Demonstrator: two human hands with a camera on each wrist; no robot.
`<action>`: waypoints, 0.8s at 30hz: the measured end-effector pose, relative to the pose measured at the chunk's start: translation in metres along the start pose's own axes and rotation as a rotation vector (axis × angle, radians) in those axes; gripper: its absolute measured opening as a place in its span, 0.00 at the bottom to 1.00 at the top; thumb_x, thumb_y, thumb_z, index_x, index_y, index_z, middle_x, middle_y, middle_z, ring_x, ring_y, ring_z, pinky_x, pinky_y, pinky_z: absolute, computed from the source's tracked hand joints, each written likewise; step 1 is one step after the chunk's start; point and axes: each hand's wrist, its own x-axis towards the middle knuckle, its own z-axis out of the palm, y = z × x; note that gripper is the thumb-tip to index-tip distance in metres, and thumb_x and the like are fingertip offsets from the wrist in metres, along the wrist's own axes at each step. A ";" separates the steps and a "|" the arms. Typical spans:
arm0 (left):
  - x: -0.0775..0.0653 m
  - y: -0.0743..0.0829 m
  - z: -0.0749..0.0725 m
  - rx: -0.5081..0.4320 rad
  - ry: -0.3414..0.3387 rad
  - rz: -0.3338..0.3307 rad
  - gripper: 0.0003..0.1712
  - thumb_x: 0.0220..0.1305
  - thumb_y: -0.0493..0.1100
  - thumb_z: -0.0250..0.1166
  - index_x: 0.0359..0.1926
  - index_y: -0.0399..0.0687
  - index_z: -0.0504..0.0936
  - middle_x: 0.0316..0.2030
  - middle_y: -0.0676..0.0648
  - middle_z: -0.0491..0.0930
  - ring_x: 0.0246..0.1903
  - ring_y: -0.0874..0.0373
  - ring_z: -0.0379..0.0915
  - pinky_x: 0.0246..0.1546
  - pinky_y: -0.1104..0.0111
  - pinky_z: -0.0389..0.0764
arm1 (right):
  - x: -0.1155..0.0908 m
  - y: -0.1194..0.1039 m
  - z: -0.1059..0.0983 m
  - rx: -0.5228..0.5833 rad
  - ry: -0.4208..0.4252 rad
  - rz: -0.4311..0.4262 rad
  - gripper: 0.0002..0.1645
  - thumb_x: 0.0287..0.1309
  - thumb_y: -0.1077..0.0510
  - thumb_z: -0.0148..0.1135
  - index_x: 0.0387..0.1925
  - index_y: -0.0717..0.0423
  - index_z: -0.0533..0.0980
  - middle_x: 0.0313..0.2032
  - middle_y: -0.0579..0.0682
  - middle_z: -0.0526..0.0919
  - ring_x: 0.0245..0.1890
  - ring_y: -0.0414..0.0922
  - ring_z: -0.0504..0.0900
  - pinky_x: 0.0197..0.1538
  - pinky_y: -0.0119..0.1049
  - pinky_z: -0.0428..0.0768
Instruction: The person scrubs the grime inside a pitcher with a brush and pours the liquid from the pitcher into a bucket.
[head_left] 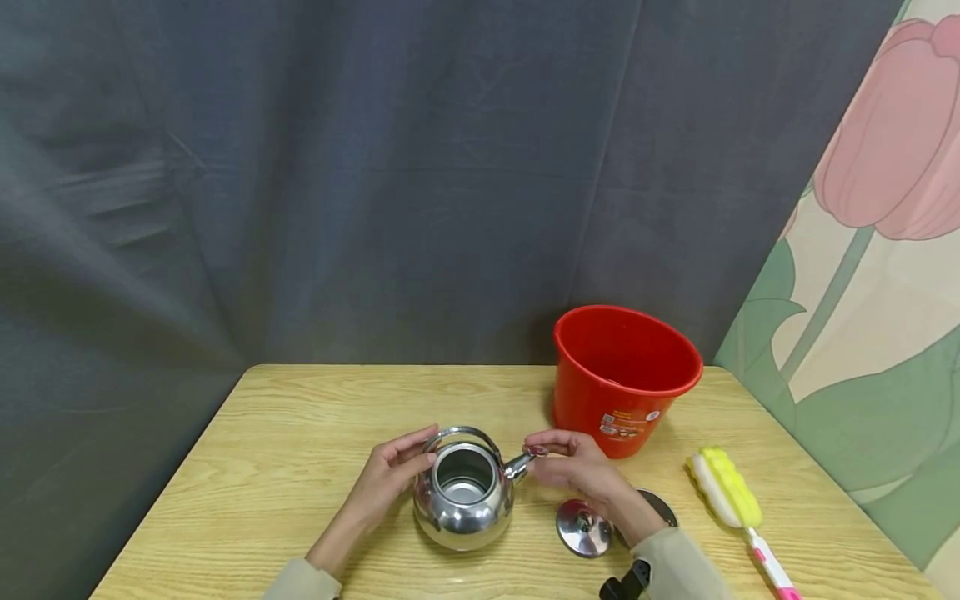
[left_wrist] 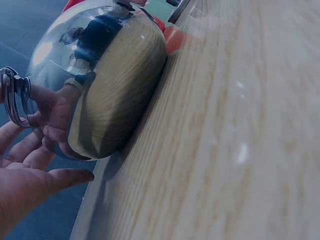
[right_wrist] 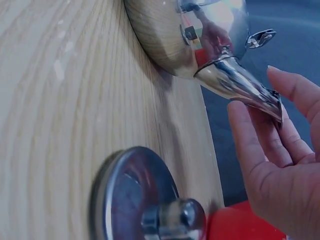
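Note:
A shiny steel kettle (head_left: 464,521) stands upright on the wooden table without its lid, its mouth facing up. My left hand (head_left: 393,471) is at the kettle's left side, fingers relaxed by the base of the raised handle (left_wrist: 17,95). On the other side, my right hand (head_left: 581,471) surrounds the spout (right_wrist: 240,85) loosely. One fingertip is right at the spout's underside, while the thumb stands a little apart from it. The round steel lid (head_left: 583,528) with its knob lies on the table near my right wrist.
A red bucket (head_left: 628,417) stands at the back right. A dark round piece (head_left: 660,506) lies partly hidden behind my right wrist. Further right is a yellow and white sponge brush (head_left: 731,492) with a pink and white handle. A dark curtain (head_left: 420,183) hangs behind the table.

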 end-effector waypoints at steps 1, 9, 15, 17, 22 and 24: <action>0.000 0.000 0.000 -0.006 -0.001 -0.006 0.30 0.64 0.35 0.63 0.65 0.29 0.67 0.62 0.34 0.70 0.60 0.48 0.69 0.55 0.71 0.75 | 0.001 0.000 0.001 0.004 -0.003 0.003 0.24 0.53 0.69 0.67 0.52 0.74 0.74 0.47 0.61 0.82 0.40 0.46 0.84 0.48 0.48 0.83; -0.001 0.000 0.001 -0.028 0.012 -0.051 0.29 0.65 0.38 0.62 0.64 0.28 0.67 0.61 0.34 0.71 0.59 0.48 0.71 0.54 0.66 0.76 | 0.005 0.006 0.005 0.070 0.024 0.047 0.17 0.53 0.72 0.66 0.46 0.72 0.78 0.39 0.54 0.86 0.36 0.45 0.84 0.47 0.47 0.83; 0.000 0.000 0.005 -0.047 0.040 -0.054 0.27 0.64 0.35 0.61 0.60 0.24 0.69 0.57 0.32 0.74 0.56 0.50 0.73 0.57 0.66 0.74 | 0.008 0.009 0.007 0.108 0.025 0.042 0.15 0.52 0.73 0.66 0.44 0.71 0.80 0.38 0.53 0.85 0.36 0.44 0.84 0.47 0.46 0.83; 0.000 0.000 0.006 -0.054 0.052 -0.061 0.26 0.65 0.35 0.60 0.60 0.23 0.69 0.56 0.32 0.75 0.55 0.51 0.73 0.57 0.67 0.74 | 0.008 0.009 0.008 0.126 0.019 0.041 0.13 0.53 0.73 0.66 0.43 0.70 0.81 0.37 0.53 0.85 0.35 0.45 0.84 0.47 0.46 0.83; -0.001 -0.001 0.009 -0.054 0.103 -0.092 0.24 0.65 0.35 0.60 0.59 0.25 0.71 0.55 0.35 0.77 0.51 0.54 0.76 0.51 0.66 0.78 | 0.007 0.013 0.011 0.154 0.001 0.047 0.12 0.54 0.72 0.64 0.42 0.68 0.82 0.37 0.53 0.85 0.33 0.44 0.84 0.45 0.43 0.84; -0.001 -0.002 0.010 -0.061 0.126 -0.102 0.24 0.64 0.35 0.60 0.59 0.26 0.72 0.55 0.35 0.77 0.49 0.55 0.76 0.49 0.65 0.79 | 0.007 0.015 0.012 0.162 -0.003 0.048 0.12 0.55 0.72 0.64 0.43 0.68 0.81 0.36 0.53 0.85 0.33 0.44 0.84 0.44 0.42 0.84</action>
